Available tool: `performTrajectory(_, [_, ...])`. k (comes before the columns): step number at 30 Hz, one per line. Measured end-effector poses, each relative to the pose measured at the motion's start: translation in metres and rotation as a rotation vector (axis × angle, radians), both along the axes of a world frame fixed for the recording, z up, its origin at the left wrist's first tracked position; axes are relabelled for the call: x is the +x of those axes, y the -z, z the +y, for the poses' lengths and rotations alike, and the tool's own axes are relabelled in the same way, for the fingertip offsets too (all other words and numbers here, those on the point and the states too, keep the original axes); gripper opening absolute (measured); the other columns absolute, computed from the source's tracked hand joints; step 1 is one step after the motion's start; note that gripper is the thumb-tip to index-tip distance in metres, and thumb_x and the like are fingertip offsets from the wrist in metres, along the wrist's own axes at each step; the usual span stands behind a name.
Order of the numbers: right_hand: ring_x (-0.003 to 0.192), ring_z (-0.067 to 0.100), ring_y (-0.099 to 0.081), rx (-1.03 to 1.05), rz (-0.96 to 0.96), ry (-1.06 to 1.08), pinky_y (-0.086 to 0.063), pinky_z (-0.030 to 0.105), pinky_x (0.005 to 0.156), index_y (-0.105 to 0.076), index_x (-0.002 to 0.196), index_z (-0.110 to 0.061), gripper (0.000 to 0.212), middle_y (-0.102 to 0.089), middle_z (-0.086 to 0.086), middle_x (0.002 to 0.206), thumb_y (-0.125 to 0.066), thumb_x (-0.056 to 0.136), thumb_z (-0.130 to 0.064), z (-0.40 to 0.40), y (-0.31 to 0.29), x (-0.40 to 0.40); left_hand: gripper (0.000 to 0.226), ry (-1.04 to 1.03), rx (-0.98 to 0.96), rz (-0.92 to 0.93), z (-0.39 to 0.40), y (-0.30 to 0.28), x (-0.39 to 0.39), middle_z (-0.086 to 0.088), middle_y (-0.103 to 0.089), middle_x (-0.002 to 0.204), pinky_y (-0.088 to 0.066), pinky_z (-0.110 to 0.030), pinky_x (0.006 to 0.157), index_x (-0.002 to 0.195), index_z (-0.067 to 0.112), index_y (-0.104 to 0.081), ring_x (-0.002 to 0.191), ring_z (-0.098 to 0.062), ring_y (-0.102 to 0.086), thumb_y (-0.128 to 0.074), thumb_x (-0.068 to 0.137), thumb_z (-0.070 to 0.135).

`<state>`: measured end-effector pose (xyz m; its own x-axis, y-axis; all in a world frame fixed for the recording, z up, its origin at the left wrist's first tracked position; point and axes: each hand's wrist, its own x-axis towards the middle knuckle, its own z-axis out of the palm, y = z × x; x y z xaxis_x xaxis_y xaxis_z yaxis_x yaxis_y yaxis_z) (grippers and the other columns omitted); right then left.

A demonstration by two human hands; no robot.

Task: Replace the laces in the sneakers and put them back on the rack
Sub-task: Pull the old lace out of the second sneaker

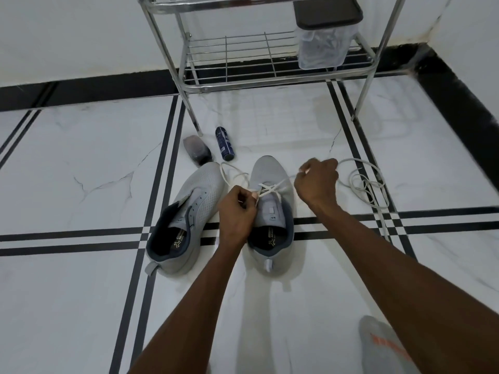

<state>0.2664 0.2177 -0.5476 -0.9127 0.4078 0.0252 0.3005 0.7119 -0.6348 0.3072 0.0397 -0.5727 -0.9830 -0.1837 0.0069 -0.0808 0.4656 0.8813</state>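
**Lacing in progress: right-hand sneaker, lower eyelets only**

Left hand: fingers curled, pinching one end of the white flat shoelace at the near-left eyelets of the grey mesh sneaker with dark blue collar. Right hand: fingers closed on the other run of the same lace, drawn out toward 2 o'clock from the shoe.

Lace state: two or three crossings visible over the toe-end eyelets; upper eyelets near the tongue bare. Judged roughly a third threaded on this shoe.

Second grey mesh sneaker, at 9 o'clock of the first and just beside it: eyelets open, no lace seen. A loose coil of white lace lies on the white marble floor at 3 o'clock.

Chrome wire shoe rack at 12 o'clock, well apart; its lower shelf carries no shoes.

Remaining, by judgement: finish this shoe, lace the second, shelve both.
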Motion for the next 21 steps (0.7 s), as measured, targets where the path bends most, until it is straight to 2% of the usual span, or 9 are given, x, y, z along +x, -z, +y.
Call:
performTrajectory(4, [0.117, 0.032, -0.051, 0.056, -0.207, -0.421, -0.034, 0.034, 0.085, -0.066, 0.096, -0.029, 0.018, -0.056, 0.009, 0.117, -0.063, 0.081, -0.038, -0.01, 0.004, 0.0, 0.017, 0.001, -0.019, 0.018, 0.006, -0.001, 0.001, 0.002, -0.066, 0.076, -0.042, -0.011, 0.063, 0.083, 0.009, -0.063, 0.071, -0.008, -0.06, -0.069, 0.094, 0.021])
performTrajectory(6, [0.13, 0.034, -0.04, 0.166, -0.353, -0.618, -0.037, 0.04, 0.096, -0.067, 0.109, -0.033, 0.033, -0.052, 0.008, 0.129, -0.056, 0.082, -0.048, -0.027, 0.005, 0.006, 0.014, 0.028, -0.014, 0.008, 0.006, 0.001, 0.0, 0.0, -0.068, 0.077, -0.044, -0.017, 0.063, 0.083, 0.009, -0.063, 0.073, -0.011, -0.062, -0.068, 0.093, 0.018])
performTrajectory(8, [0.133, 0.034, -0.032, 0.307, -0.34, -0.681, -0.035, 0.042, 0.105, -0.064, 0.126, -0.027, 0.036, -0.043, 0.01, 0.138, -0.054, 0.094, -0.041, -0.036, 0.007, 0.009, 0.014, 0.045, -0.021, 0.008, 0.004, 0.004, -0.001, -0.002, -0.068, 0.078, -0.047, -0.026, 0.067, 0.084, 0.009, -0.063, 0.075, -0.015, -0.063, -0.067, 0.093, 0.018])
performTrajectory(10, [0.129, 0.034, -0.036, 0.347, -0.23, -0.7, -0.038, 0.039, 0.102, -0.067, 0.124, -0.023, 0.033, -0.046, 0.01, 0.135, -0.051, 0.099, -0.034, -0.034, 0.005, 0.009, 0.018, 0.04, -0.022, 0.011, 0.0, 0.004, 0.0, -0.001, -0.067, 0.076, -0.046, -0.023, 0.066, 0.082, 0.009, -0.061, 0.073, -0.014, -0.061, -0.067, 0.094, 0.021])
performTrajectory(13, [0.111, 0.031, -0.059, -0.001, 0.0, -0.136, -0.048, 0.027, 0.084, -0.07, 0.108, -0.005, 0.03, -0.054, 0.016, 0.119, -0.051, 0.096, -0.024, -0.006, -0.004, -0.007, 0.022, -0.004, 0.008, -0.003, -0.003, 0.002, 0.001, -0.001, -0.064, 0.072, -0.041, -0.013, 0.06, 0.079, 0.008, -0.06, 0.066, -0.01, -0.057, -0.069, 0.094, 0.021])
performTrajectory(15, [0.114, 0.034, -0.055, -0.098, 0.077, 0.233, -0.045, 0.03, 0.083, -0.064, 0.111, -0.003, 0.028, -0.047, 0.021, 0.128, -0.049, 0.098, -0.022, 0.025, -0.013, -0.015, 0.022, -0.014, 0.022, -0.009, -0.003, 0.002, 0.002, -0.001, -0.064, 0.071, -0.04, -0.011, 0.06, 0.079, 0.007, -0.06, 0.064, -0.008, -0.056, -0.069, 0.094, 0.021])
performTrajectory(16, [0.119, 0.035, -0.05, -0.072, 0.064, 0.268, -0.041, 0.031, 0.086, -0.061, 0.116, -0.006, 0.024, -0.041, 0.02, 0.134, -0.05, 0.099, -0.02, 0.036, -0.015, -0.014, 0.023, -0.013, 0.016, -0.009, -0.004, 0.004, 0.003, -0.001, -0.064, 0.071, -0.04, -0.012, 0.06, 0.079, 0.007, -0.06, 0.065, -0.009, -0.057, -0.069, 0.094, 0.022])
performTrajectory(18, [0.126, 0.034, -0.042, -0.055, 0.01, 0.094, -0.032, 0.03, 0.089, -0.055, 0.12, -0.016, 0.025, -0.036, 0.016, 0.14, -0.057, 0.096, -0.022, 0.033, -0.017, -0.011, 0.024, -0.017, 0.006, -0.002, 0.0, 0.004, 0.002, 0.0, -0.064, 0.071, -0.04, -0.013, 0.061, 0.078, 0.009, -0.06, 0.067, -0.012, -0.058, -0.069, 0.095, 0.023])
performTrajectory(21, [0.133, 0.035, -0.038, 0.089, -0.183, -0.413, -0.034, 0.039, 0.096, -0.063, 0.109, -0.029, 0.025, -0.049, 0.01, 0.133, -0.06, 0.086, -0.039, -0.008, -0.004, -0.002, 0.022, -0.011, -0.014, 0.001, 0.004, 0.001, 0.001, 0.002, -0.064, 0.073, -0.041, -0.013, 0.061, 0.08, 0.009, -0.06, 0.07, -0.011, -0.06, -0.068, 0.095, 0.023])
